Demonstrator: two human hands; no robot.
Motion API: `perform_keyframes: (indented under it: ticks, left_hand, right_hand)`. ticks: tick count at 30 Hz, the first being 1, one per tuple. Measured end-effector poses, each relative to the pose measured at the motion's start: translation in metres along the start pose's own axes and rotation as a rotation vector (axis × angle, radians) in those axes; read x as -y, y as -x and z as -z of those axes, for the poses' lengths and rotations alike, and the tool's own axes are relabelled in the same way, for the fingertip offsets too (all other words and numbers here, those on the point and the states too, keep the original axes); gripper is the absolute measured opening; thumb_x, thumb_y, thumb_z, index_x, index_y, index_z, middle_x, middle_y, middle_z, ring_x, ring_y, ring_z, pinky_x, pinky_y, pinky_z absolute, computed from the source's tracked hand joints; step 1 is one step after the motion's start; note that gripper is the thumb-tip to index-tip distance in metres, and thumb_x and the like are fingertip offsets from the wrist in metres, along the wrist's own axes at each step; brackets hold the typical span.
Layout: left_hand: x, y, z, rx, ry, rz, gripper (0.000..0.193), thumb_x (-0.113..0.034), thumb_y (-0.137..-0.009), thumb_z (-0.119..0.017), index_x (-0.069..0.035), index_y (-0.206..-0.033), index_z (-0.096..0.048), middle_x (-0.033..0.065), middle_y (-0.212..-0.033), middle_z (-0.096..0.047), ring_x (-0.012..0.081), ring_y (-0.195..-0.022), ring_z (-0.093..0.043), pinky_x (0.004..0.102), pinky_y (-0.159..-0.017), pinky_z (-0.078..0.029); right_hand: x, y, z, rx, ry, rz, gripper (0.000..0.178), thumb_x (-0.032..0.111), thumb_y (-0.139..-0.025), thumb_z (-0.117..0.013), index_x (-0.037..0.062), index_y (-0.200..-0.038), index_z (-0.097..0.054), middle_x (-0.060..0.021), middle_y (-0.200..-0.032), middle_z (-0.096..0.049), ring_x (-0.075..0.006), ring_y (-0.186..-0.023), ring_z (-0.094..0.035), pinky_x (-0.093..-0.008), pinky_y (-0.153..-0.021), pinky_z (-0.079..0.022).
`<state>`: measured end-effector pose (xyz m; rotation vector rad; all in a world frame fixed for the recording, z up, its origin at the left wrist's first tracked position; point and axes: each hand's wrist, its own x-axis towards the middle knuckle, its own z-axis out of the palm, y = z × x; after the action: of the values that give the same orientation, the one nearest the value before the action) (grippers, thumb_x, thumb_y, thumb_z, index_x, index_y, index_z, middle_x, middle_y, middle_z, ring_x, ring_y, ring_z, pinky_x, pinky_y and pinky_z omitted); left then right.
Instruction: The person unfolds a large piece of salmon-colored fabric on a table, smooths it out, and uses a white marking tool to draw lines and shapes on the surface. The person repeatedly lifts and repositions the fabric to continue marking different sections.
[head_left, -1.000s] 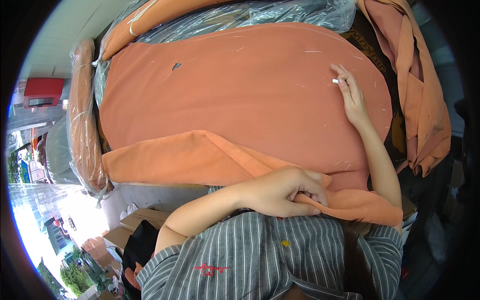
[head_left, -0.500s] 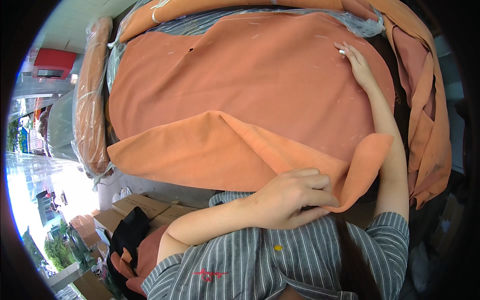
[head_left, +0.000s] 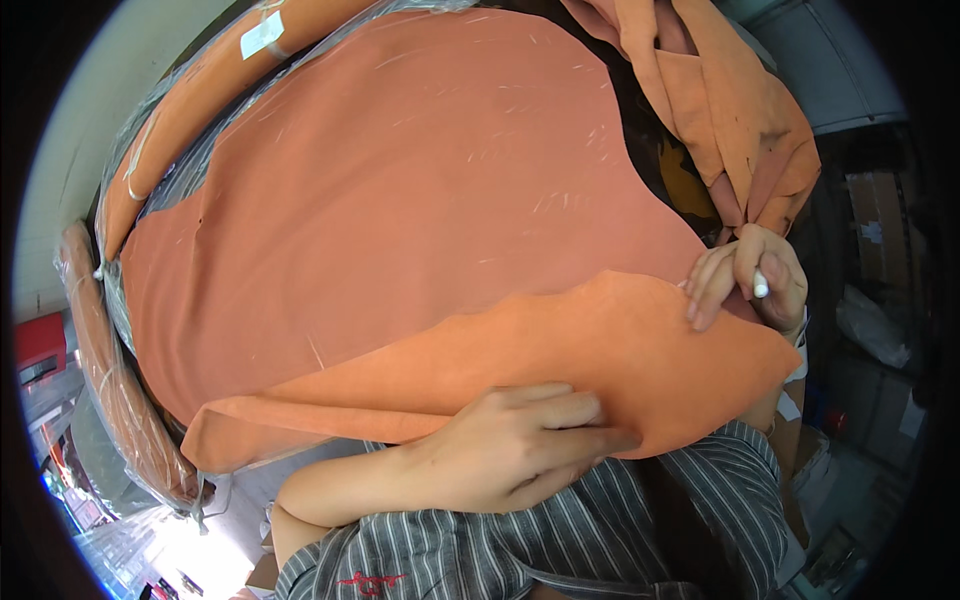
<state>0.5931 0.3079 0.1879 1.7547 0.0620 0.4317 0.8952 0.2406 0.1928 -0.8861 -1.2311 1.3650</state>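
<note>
A large reddish-brown leather hide is spread before me, with several short white marks across it. Its near edge is turned up toward me as an orange flap showing the underside. My left hand is closed at the near border of this flap, fingers bent over the leather; the thumb side is partly hidden. At the right end of the flap is my right hand, its fingers curled around a white pen-like stick whose end pokes out. Some of its fingertips rest against the leather.
Orange leather hangs in folds at the far right. A plastic-wrapped orange roll lies along the far left side, and another wrapped roll along the left. A red box is at the left rim.
The view has turned, tilting the hide. My right hand has come back from the far right part of the hide to the near flap. The flap now lies broader and flatter on its right side.
</note>
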Motion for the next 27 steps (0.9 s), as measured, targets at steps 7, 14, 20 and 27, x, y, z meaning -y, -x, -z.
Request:
perform_keyframes:
  ticks: [7,14,20,27]
  left_hand:
    - [0.008,-0.011,-0.015,0.031,0.04,0.088,0.031,0.001,-0.083,-0.072,-0.003,-0.113,-0.076,0.0042,-0.073,-0.057,0.0161,-0.068,-0.055,0.0304,-0.062,-0.045]
    - [0.009,-0.015,-0.008,0.053,-0.118,0.103,0.029,-0.005,-0.087,-0.068,-0.007,-0.115,-0.073,0.0047,-0.081,-0.057,0.0214,-0.076,-0.059,0.0346,-0.066,-0.049]
    - [0.033,-0.027,0.032,-0.449,-0.962,-0.056,0.042,-0.006,-0.083,-0.071,-0.008,-0.125,-0.067,0.0085,-0.111,-0.063,0.0286,-0.106,-0.059,0.0412,-0.091,-0.047]
    - [0.047,0.177,0.109,-1.126,-0.706,0.553,0.034,-0.015,-0.097,-0.065,-0.003,-0.128,-0.065,0.0115,-0.132,-0.063,0.0246,-0.124,-0.057,0.0382,-0.108,-0.041]
  right_hand:
    - [0.0,0.078,0.012,-0.216,0.188,0.159,0.036,0.033,-0.108,-0.036,0.0102,-0.081,-0.043,-0.0274,-0.073,-0.07,-0.0334,-0.066,-0.069,-0.0413,-0.076,-0.053]
    - [0.021,0.08,-0.024,-0.475,0.602,0.134,0.031,0.029,-0.104,-0.041,0.0076,-0.083,-0.048,-0.0279,-0.098,-0.071,-0.0294,-0.096,-0.063,-0.0378,-0.086,-0.047]
    - [0.001,0.039,-0.026,-0.58,0.667,0.358,0.029,0.024,-0.106,-0.032,0.0064,-0.086,-0.044,-0.0278,-0.106,-0.068,-0.015,-0.078,-0.045,-0.027,-0.074,-0.038]
    - [-0.09,-0.004,-0.08,-0.049,0.537,-0.143,0.029,0.02,-0.104,-0.049,-0.0001,-0.084,-0.055,-0.0177,-0.115,-0.072,-0.0122,-0.06,-0.059,-0.0262,-0.059,-0.049]
